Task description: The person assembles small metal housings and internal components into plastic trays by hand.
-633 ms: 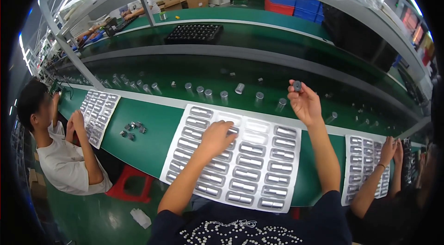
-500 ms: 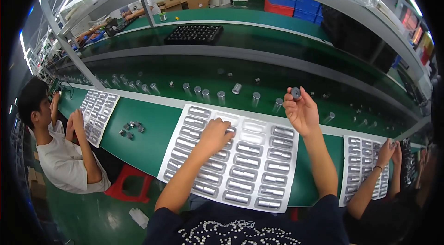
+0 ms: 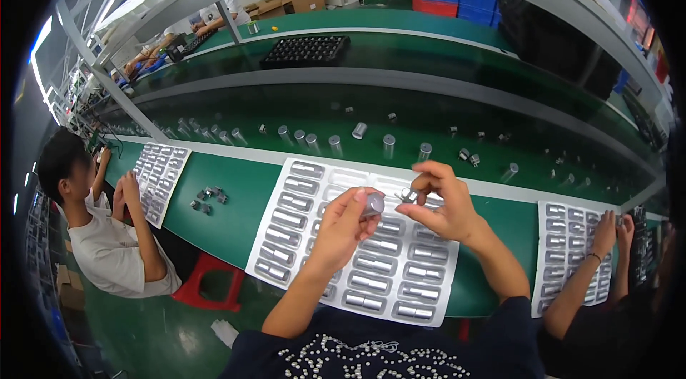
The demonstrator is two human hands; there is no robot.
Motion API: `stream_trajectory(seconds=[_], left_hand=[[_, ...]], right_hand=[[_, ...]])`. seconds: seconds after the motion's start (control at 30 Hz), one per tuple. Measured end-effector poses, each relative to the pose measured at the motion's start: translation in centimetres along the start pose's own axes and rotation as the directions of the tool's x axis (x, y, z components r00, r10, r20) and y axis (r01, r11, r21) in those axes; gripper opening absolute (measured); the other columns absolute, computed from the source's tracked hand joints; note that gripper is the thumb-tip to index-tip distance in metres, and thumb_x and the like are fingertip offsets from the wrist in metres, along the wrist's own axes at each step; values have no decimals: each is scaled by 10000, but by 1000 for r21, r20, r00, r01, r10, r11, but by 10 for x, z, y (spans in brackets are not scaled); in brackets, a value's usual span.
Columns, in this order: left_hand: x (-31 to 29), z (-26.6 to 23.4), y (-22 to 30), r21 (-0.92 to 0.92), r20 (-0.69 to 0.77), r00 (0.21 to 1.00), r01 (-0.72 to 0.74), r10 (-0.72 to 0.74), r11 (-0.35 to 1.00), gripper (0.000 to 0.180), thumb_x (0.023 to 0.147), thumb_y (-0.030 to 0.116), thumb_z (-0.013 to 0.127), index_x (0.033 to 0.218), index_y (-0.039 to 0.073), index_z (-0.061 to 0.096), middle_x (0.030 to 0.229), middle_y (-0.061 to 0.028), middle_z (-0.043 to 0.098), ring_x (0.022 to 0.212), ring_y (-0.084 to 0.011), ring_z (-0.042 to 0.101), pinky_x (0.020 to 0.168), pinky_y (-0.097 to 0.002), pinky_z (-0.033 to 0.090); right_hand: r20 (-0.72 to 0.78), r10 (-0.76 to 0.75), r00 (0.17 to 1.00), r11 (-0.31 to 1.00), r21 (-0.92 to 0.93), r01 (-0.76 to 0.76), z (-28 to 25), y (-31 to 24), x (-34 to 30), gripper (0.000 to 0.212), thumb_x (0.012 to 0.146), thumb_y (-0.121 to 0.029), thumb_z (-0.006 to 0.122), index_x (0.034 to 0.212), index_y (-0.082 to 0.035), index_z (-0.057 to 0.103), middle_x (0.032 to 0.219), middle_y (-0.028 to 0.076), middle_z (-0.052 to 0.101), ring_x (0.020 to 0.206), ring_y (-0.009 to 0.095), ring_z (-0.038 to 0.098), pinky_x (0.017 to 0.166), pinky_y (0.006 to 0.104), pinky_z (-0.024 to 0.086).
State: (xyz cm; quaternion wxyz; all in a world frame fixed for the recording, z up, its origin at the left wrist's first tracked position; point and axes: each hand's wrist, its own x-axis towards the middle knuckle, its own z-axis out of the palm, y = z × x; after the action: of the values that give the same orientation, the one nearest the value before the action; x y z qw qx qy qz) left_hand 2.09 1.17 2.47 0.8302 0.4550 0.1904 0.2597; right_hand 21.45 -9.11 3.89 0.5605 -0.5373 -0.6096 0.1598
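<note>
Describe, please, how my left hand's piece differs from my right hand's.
The grey cylinder in the left hand is larger than the silvery piece in the right hand. The grey cylinder shows a round end; the silvery piece looks more angular. Both are held over the white tray.

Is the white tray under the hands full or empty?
Partly full: silver cylinders lie in most visible compartments, but the farthest compartment, second column from left, is empty. The left hand and right hand hide some.

The person wears a dark shirt with pearly dots.
</note>
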Motion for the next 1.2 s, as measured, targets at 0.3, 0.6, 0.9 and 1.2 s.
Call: stream_trajectory(seconds=[0.3, 0.6, 0.9, 1.2], left_hand=[[-15, 35, -11, 251, -40, 986, -145, 160, 957, 336, 1081, 340, 313, 1109, 67, 509, 755, 39, 433, 628, -27, 337, 540, -196, 292], [-19, 38, -22, 387, -104, 955, -220, 279, 896, 377, 1081, 369, 308, 1097, 51, 509, 715, 25, 457, 588, -27, 348, 523, -194, 295], [-12, 20, -29, 175, -76, 977, -183, 199, 967, 309, 1083, 328, 323, 1056, 75, 500, 751, 45, 431, 626, -19, 358, 542, -189, 303], [-9, 18, -27, 312, 14, 987, -158, 162, 937, 305, 987, 270, 604, 1153, 58, 460, 842, 12, 515, 718, -42, 456, 642, -197, 400]], right_hand=[[2, -292, 957, 915, -291, 280, 2, -17, -8, 371, 702, -142, 862, 995, 4, 686, 842, 125, 707, 701, 219, 679, 603, 288, 533], [113, -429, 896, 814, -383, 437, 9, -27, -7, 366, 713, -153, 829, 994, 36, 691, 840, 122, 697, 694, 247, 663, 586, 303, 521], [221, -360, 906, 784, -454, 423, 16, -33, -8, 385, 752, -118, 789, 1084, 32, 664, 926, 120, 684, 743, 253, 649, 618, 327, 512], [91, -348, 933, 754, -565, 336, 27, -23, -13, 367, 736, -146, 784, 1063, -14, 685, 961, 69, 694, 804, 217, 653, 677, 333, 485]])
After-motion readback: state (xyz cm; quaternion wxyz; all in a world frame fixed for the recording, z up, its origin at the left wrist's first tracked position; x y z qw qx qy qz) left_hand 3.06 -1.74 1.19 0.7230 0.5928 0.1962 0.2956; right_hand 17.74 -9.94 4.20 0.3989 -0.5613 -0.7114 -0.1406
